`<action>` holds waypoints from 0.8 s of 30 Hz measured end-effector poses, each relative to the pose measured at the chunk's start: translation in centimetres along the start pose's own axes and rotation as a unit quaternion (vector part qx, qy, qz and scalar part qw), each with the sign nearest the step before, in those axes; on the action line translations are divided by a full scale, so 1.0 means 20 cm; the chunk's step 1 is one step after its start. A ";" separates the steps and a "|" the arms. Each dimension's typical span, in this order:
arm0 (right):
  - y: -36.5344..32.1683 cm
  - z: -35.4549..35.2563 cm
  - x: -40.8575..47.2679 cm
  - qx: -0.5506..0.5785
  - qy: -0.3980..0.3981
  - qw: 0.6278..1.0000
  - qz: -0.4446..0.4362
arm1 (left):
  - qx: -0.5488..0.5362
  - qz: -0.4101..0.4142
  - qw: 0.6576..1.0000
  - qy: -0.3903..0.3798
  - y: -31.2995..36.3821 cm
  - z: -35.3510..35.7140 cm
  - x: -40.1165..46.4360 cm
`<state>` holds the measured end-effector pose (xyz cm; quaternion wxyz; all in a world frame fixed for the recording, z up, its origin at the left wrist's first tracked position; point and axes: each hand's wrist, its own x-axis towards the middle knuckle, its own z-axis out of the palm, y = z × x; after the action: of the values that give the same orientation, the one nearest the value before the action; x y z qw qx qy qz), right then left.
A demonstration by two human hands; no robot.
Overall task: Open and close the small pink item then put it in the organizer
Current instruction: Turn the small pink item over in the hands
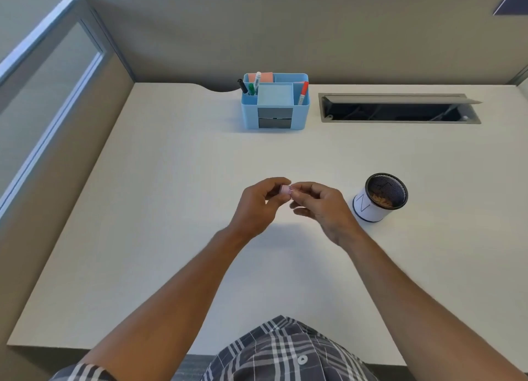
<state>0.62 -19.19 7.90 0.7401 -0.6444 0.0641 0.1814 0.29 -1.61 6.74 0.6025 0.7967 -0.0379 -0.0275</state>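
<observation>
Above the counter (177, 180), the small pink item (285, 189), judged light and rigid, is pinched at both ends between closed fingers (275, 184) of the left hand (257, 206) and right hand (320, 206).

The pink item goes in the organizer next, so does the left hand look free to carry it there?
Probably yes: the desk between the left hand and the blue organizer is bare, though both hands, the right hand too, pinch the pink item.
</observation>
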 end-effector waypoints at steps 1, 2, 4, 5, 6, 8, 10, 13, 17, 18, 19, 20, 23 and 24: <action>-0.02 -0.02 0.00 -0.070 -0.020 0.997 -0.014 | 0.015 0.017 1.000 -0.016 0.01 -0.01 0.00; -0.04 -0.03 0.00 -0.132 -0.039 0.990 -0.029 | 0.026 0.034 0.999 -0.032 0.01 -0.03 0.01; -0.07 -0.05 0.00 -0.210 -0.054 0.975 -0.057 | 0.040 0.060 0.996 -0.053 0.03 -0.04 0.01; -0.07 -0.05 0.00 -0.225 -0.049 0.971 -0.066 | 0.046 0.069 0.995 -0.056 0.03 -0.04 0.01; -0.06 -0.05 0.00 -0.227 -0.042 0.970 -0.074 | 0.050 0.076 0.994 -0.059 0.04 -0.04 0.01; -0.04 -0.04 0.00 -0.214 -0.027 0.973 -0.081 | 0.055 0.085 0.993 -0.062 0.04 -0.04 0.01; -0.02 -0.03 -0.01 -0.198 -0.014 0.976 -0.090 | 0.070 0.090 0.991 -0.064 0.05 -0.03 0.02; 0.01 -0.02 -0.01 -0.179 0.004 0.978 -0.109 | 0.079 0.088 0.991 -0.059 0.05 -0.03 0.02; 0.02 -0.01 -0.03 -0.165 0.017 0.977 -0.133 | 0.085 0.091 0.991 -0.049 0.08 -0.02 0.03; 0.02 0.00 -0.03 -0.164 0.019 0.976 -0.139 | 0.085 0.092 0.991 -0.047 0.09 -0.02 0.03; 0.01 0.00 -0.03 -0.163 0.021 0.976 -0.143 | 0.084 0.093 0.991 -0.045 0.10 -0.02 0.04; 0.01 0.00 -0.03 -0.162 0.025 0.976 -0.146 | 0.083 0.094 0.991 -0.042 0.10 -0.03 0.04; 0.00 0.02 -0.04 -0.161 0.035 0.974 -0.158 | 0.083 0.102 0.991 -0.037 0.12 -0.03 0.04; 0.00 0.02 -0.05 -0.163 0.037 0.972 -0.163 | 0.081 0.103 0.991 -0.036 0.12 -0.03 0.04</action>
<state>-0.29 -18.97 8.24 0.6419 -0.7643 -0.0444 0.0422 1.05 -1.75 9.23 0.5334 0.8335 -0.1437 0.0089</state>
